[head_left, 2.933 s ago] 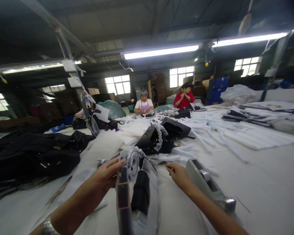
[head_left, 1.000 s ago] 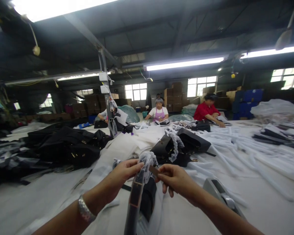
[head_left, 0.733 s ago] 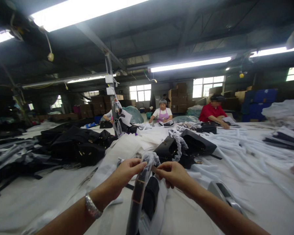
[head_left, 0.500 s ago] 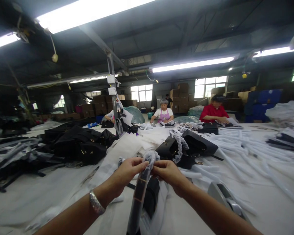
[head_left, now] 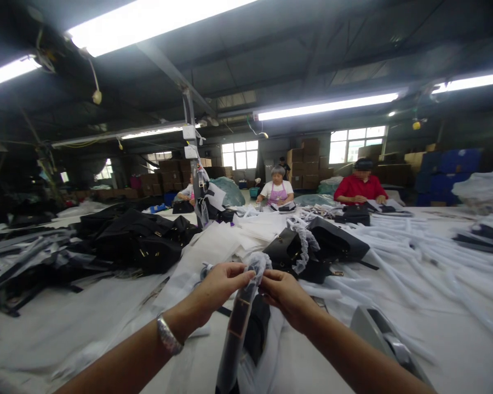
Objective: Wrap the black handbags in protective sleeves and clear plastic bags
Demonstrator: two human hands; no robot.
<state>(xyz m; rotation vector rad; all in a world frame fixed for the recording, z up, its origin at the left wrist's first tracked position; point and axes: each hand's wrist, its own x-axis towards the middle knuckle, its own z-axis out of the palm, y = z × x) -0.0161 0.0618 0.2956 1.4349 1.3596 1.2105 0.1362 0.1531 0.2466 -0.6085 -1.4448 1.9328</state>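
Observation:
My left hand [head_left: 219, 285] and my right hand [head_left: 284, 293] meet at the top of a black bag strap [head_left: 237, 328] that rises from a black bag [head_left: 258, 334] lying in front of me. Both hands pinch the crinkled clear wrapping [head_left: 258, 263] around the strap's upper end, fingers closed on it. A metal bracelet sits on my left wrist. The strap hangs down toward the bottom edge of the view.
A grey tape dispenser [head_left: 388, 345] lies at my right forearm. Black wrapped bags [head_left: 312, 249] sit just beyond my hands, a dark pile of bags [head_left: 135, 241] at the left, white rolled sheets [head_left: 414, 257] at the right. Two seated people [head_left: 359, 186] work at the far end.
My right hand left the table by the tape dispenser, rose to the strap top and closed on the wrapping beside my left hand. The view has tilted upward.

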